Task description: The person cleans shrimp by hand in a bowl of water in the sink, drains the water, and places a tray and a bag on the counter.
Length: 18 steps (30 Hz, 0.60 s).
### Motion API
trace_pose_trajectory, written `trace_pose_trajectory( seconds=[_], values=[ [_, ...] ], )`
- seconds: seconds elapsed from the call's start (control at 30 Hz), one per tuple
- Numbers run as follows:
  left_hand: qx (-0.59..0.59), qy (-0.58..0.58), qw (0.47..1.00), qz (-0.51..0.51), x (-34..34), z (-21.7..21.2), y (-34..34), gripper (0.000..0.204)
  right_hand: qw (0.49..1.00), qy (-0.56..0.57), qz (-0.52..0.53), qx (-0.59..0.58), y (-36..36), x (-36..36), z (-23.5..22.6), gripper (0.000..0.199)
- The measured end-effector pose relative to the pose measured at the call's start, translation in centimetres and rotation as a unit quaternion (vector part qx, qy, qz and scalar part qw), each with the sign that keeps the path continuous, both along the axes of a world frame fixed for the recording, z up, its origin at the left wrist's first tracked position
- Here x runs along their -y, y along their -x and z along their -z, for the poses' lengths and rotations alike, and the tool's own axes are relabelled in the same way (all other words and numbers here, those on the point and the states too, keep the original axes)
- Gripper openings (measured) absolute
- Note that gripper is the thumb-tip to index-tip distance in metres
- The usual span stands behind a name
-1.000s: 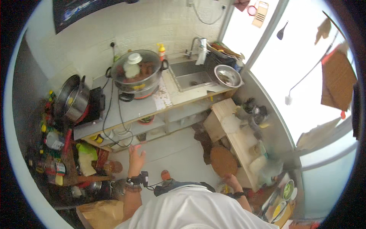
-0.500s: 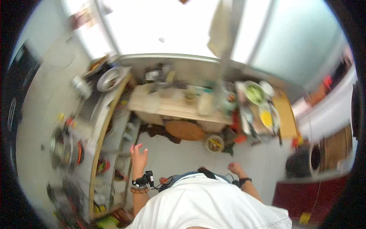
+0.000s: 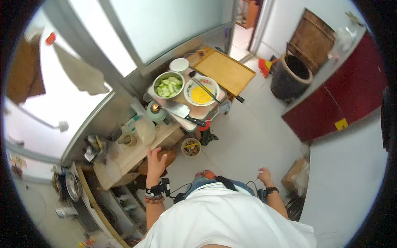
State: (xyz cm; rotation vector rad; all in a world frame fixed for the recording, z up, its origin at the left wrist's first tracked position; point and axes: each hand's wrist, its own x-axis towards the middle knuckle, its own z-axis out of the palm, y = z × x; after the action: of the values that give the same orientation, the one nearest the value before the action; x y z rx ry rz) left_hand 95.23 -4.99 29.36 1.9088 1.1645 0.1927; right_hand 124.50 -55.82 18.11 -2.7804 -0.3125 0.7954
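My left hand point(image 3: 156, 166) hangs in the air with fingers apart, holding nothing, near the low wooden counter point(image 3: 113, 164). My right hand point(image 3: 264, 175) is over the floor by my right hip, empty, its fingers loosely bent. Ahead stands a small table. On it are a metal bowl point(image 3: 156, 91) of cut pale-green vegetable pieces point(image 3: 168, 87) and a white bowl point(image 3: 188, 97) of yellow beaten egg point(image 3: 202, 95). Chopsticks point(image 3: 206, 90) lie across the egg bowl. A cleaver point(image 3: 194, 120) rests at the near edge, black handle toward me. Neither hand touches these things.
A wooden board point(image 3: 225, 71) and a small white bowl point(image 3: 179, 64) are at the table's far side. On the floor stand a scrap bin point(image 3: 183, 151) and a dark vat point(image 3: 285, 82). A dark red cabinet point(image 3: 343, 95) is to the right. A pale-green pot-like appliance point(image 3: 154, 116) is beside the table.
My view has turned to the right, bringing the small table from the right toward the middle. Both hands stay empty; the right hand's fingers look looser than before.
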Motion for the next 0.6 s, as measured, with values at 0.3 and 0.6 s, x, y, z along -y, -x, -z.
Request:
trace_pose_trajectory(
  seconds=[0.3, 0.6],
  values=[
    [0.081, 0.184, 0.925, 0.322, 2.4, -2.9, -15.8, 0.034, 0.977, -0.028, -0.017, -0.209, 3.7, 15.8, -3.2, 0.020],
    [0.033, 0.220, 0.874, 0.433, 9.9, -3.1, -32.7, 0.037, 0.961, 0.256, 0.067, -0.076, -8.9, 14.0, -7.4, 0.020]
  ],
)
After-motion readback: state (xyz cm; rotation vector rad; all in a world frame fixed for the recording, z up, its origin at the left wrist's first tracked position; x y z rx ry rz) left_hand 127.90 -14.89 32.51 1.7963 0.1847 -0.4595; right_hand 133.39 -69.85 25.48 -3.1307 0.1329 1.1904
